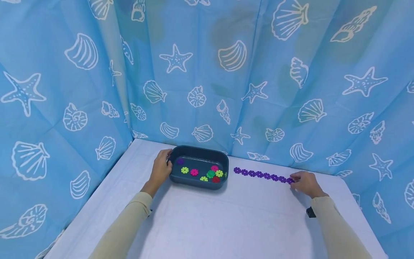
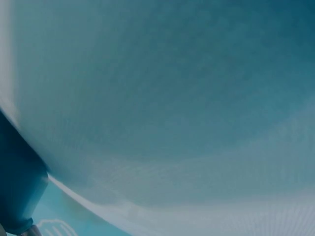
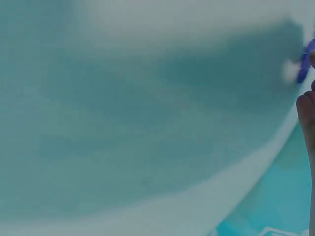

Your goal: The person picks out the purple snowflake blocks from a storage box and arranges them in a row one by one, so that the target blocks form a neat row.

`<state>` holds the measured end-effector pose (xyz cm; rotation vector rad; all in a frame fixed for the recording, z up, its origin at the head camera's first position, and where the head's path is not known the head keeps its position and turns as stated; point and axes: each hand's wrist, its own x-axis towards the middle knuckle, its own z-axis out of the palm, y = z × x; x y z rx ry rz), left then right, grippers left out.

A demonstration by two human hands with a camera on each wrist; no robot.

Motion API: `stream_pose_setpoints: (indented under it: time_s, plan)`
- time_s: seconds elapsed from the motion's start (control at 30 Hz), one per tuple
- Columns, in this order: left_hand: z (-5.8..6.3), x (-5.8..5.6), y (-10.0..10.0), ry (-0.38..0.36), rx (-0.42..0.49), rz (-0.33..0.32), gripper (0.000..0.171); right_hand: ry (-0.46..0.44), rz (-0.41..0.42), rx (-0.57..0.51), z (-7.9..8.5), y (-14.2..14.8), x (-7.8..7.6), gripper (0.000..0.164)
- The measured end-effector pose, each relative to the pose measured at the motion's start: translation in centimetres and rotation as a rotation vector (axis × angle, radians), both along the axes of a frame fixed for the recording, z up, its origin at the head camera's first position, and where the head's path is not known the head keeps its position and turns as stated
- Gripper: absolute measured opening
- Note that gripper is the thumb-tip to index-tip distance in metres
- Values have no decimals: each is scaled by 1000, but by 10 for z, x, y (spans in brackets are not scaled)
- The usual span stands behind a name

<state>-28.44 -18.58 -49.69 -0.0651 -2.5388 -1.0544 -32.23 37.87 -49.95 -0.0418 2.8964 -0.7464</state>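
My left hand grips the left end of a dark, rounded rectangular plastic bin, with the fingers over its rim. Inside lie several flower-shaped discs, among them a pink disc, a green disc, a red disc and a purple disc. To the right of the bin, a straight row of purple flower-shaped discs stretches across the table. At its right end my right hand pinches the last disc. That purple disc shows by the fingertips in the right wrist view.
A white cloth covers the table. Blue curtains printed with shells and starfish hang along the back and both sides, close to the table's edges. The bin's dark wall edges into the left wrist view.
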Motion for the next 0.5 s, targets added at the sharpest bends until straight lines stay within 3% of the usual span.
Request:
stream_pose_setpoints:
  time_s: [0.27, 0.5]
  plan:
    - [1, -1, -1, 4, 5, 7, 44, 156, 95, -50, 50, -61, -25, 39]
    - [-1, -2, -1, 6, 6, 1, 44, 324, 327, -178, 85, -154, -47, 35]
